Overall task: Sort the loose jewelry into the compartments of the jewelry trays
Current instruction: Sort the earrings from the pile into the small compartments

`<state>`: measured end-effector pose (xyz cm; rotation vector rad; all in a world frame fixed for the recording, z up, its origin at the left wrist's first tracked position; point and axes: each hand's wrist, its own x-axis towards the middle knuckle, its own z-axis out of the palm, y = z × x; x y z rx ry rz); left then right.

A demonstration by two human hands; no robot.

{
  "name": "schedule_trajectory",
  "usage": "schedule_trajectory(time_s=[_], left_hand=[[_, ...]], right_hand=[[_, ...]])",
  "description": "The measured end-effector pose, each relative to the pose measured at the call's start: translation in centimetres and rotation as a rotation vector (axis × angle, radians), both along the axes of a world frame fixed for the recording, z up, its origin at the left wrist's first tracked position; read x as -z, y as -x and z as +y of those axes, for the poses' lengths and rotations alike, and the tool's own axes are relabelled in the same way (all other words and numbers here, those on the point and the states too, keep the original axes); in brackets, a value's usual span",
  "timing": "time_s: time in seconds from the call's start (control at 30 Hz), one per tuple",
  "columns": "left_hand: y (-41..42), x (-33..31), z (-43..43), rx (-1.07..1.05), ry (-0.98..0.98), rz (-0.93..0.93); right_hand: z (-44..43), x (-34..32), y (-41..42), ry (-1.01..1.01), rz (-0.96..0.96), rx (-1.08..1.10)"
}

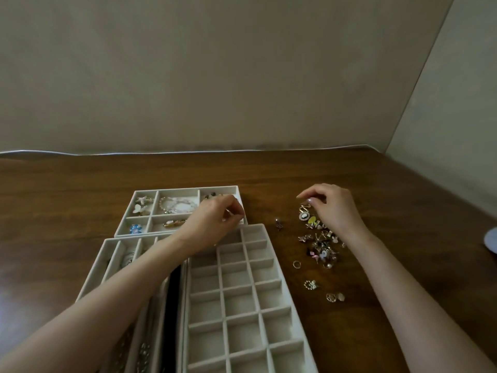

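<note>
Loose jewelry (320,243) lies in a pile on the brown table, right of the trays. My right hand (333,208) hovers over the pile's far end, its fingers loosely curled, the fingertips just above a gold piece (304,209). My left hand (215,219) is over the right compartment of the far tray (183,188) and pinches a small shiny piece (228,211). That tray holds starfish, pearl and flower pieces. The grid tray (271,262) in front has bare compartments. A long-slot tray (107,254) on the left lies under my left forearm.
Stray pieces lie apart from the pile: a dark one (279,224), a ring (296,264), a round brooch (310,284) and a gold pair (334,297). A pale round object (490,240) sits at the right edge. A wall stands behind the table.
</note>
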<state>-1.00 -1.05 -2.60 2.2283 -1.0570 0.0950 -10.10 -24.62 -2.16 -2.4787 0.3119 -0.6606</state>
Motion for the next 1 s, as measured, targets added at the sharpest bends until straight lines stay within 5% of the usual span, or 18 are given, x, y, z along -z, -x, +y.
schedule_trajectory(time_s=[0.57,0.8,1.0], left_hand=[[0.0,0.5,0.1,0.011,0.067,-0.038],[0.8,-0.3,0.0,0.102,0.223,-0.046],[2.0,-0.8,-0.4,0.219,0.260,0.001]], right_hand=[[0.1,0.4,0.5,-0.021,0.205,0.020],[2.6,-1.5,1.2,-0.482,-0.097,-0.255],[5.9,-0.8,1.0,-0.438,-0.005,-0.477]])
